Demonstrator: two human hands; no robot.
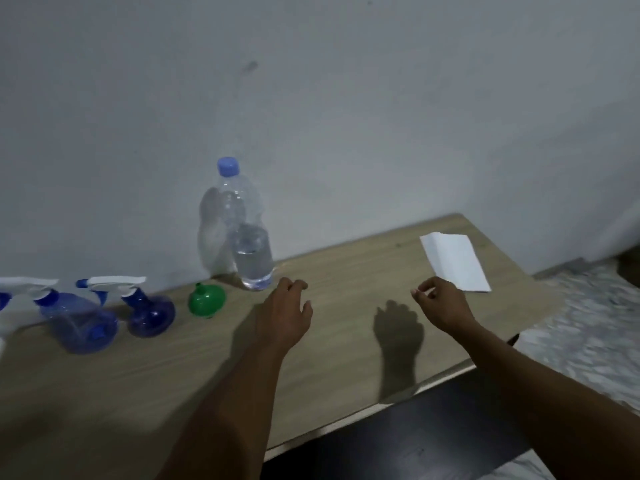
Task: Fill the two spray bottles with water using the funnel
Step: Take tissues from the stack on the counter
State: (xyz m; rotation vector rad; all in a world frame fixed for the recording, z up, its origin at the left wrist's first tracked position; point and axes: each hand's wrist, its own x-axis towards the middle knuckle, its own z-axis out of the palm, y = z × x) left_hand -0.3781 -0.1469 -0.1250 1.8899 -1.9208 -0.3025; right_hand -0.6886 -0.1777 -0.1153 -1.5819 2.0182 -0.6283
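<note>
Two blue spray bottles with white trigger heads stand at the left of the wooden table (145, 382): a larger one (81, 322) and a smaller round one (150, 313). A green funnel (206, 300) lies mouth-down to their right. Behind it, against the wall, stands a clear water bottle (247, 237) with a blue cap, partly filled. My left hand (285, 315) hovers just right of the bottle's base, fingers loosely curled, holding nothing. My right hand (438, 303) hangs over the table's right part, fingers relaxed and empty.
A folded white paper towel (455, 261) lies at the table's far right. Part of another white trigger head (20, 285) shows at the left frame edge. The table's front edge runs diagonally; a dark surface (415, 441) lies below it.
</note>
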